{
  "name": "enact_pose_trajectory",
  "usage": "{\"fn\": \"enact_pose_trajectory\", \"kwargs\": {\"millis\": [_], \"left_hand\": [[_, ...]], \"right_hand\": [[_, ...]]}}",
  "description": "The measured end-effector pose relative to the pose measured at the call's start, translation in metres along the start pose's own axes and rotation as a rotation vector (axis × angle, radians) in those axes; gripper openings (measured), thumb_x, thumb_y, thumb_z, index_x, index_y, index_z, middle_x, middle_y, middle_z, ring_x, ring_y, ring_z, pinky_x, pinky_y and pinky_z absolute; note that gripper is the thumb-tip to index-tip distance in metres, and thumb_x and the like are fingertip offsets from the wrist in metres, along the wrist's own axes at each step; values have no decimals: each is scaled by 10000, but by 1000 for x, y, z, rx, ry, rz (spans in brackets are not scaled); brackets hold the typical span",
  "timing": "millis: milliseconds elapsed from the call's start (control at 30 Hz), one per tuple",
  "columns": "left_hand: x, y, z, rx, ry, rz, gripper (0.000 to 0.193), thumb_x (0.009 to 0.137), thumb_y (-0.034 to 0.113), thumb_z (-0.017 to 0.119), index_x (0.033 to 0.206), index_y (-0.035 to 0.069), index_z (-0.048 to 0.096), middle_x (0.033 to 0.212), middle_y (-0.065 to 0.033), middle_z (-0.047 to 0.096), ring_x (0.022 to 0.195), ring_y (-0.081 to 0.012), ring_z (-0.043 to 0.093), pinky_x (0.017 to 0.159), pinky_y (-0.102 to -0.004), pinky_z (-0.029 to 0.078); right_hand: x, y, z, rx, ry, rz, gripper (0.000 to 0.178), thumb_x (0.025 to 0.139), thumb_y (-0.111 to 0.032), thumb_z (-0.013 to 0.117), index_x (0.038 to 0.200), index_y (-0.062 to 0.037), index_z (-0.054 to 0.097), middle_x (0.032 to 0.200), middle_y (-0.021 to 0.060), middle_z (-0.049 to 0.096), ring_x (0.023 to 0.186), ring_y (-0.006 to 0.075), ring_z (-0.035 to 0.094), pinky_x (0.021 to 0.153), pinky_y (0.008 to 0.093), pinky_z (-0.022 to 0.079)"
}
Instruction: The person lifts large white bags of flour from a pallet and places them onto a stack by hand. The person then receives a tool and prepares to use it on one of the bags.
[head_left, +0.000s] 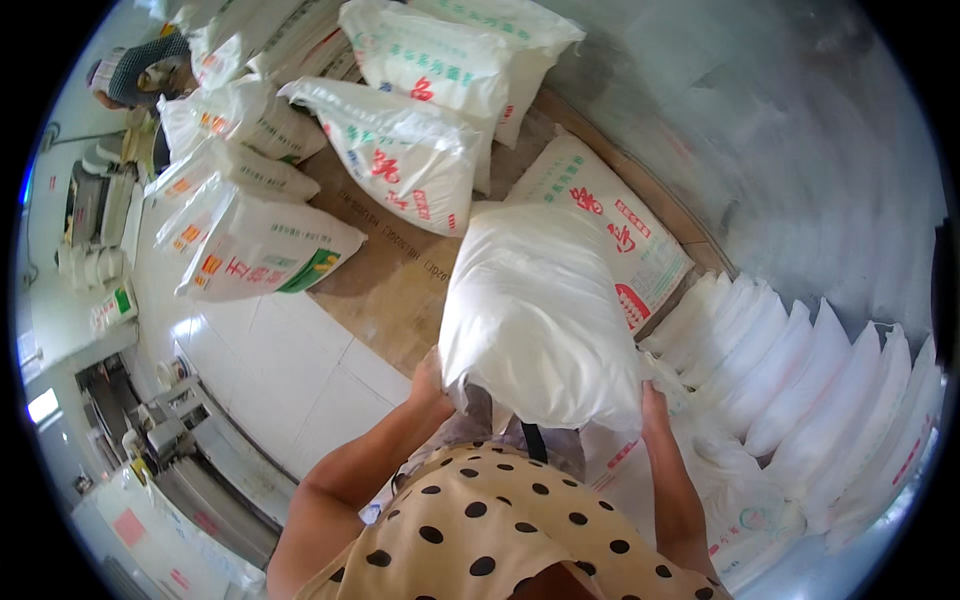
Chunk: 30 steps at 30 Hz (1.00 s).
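Observation:
A full white sack (540, 320) is in front of my body, its plain face turned up toward me. My left hand (432, 382) is closed on its near left corner. At the near right corner my right hand (654, 408) grips the same sack; the fingers of both hands are partly hidden by it. Just beyond lies a flat printed sack (600, 215) with red and green lettering, partly covered by the one I hold. Left of that, a printed sack (395, 155) leans on brown cardboard (390, 290).
More full sacks (270, 235) stand at the left, and others (440, 60) at the back. A tight row of white sacks (790, 370) runs along the grey wall (790, 140) at right. A person (145, 75) bends at far left, near machines (180, 430). White tile floor (290, 370) shows between.

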<state>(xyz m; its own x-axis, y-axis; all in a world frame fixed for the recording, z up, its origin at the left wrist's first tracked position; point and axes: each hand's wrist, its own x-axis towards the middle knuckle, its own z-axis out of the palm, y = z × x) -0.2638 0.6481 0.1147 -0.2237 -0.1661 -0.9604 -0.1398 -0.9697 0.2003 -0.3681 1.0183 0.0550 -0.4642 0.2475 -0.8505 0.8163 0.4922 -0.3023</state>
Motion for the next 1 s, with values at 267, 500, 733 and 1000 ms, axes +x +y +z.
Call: {"fn": "enact_pose_trajectory", "kwargs": {"millis": [267, 500, 733, 1000], "left_hand": [[39, 4, -91, -66, 120, -264, 239, 874, 255, 417, 948, 110, 591, 746, -49, 602, 603, -196, 561, 514, -360, 466], [92, 70, -163, 30, -157, -316, 280, 874, 240, 402, 1038, 76, 558, 916, -91, 616, 775, -263, 611, 723, -398, 527], [114, 219, -120, 58, -48, -145, 282, 862, 204, 377, 948, -9, 540, 859, -151, 599, 759, -263, 615, 730, -449, 518], [61, 357, -58, 435, 149, -10, 243, 858, 247, 407, 846, 51, 550, 720, -77, 560, 623, -209, 578, 491, -370, 495]], "right_hand": [[-58, 5, 29, -152, -11, -124, 495, 834, -361, 450, 961, 99, 578, 908, 166, 607, 786, 227, 579, 705, 349, 441], [-104, -24, 114, -216, 41, -25, 386, 827, -294, 485, 892, 73, 587, 803, 129, 609, 696, 196, 561, 655, 341, 435], [-140, -81, 185, -154, -81, -73, 334, 828, -257, 502, 869, 57, 609, 777, 103, 614, 665, 169, 555, 637, 295, 433], [-129, -78, 292, -31, -225, -89, 340, 854, -257, 500, 934, 51, 620, 843, 105, 627, 752, 168, 578, 691, 289, 444]]}}
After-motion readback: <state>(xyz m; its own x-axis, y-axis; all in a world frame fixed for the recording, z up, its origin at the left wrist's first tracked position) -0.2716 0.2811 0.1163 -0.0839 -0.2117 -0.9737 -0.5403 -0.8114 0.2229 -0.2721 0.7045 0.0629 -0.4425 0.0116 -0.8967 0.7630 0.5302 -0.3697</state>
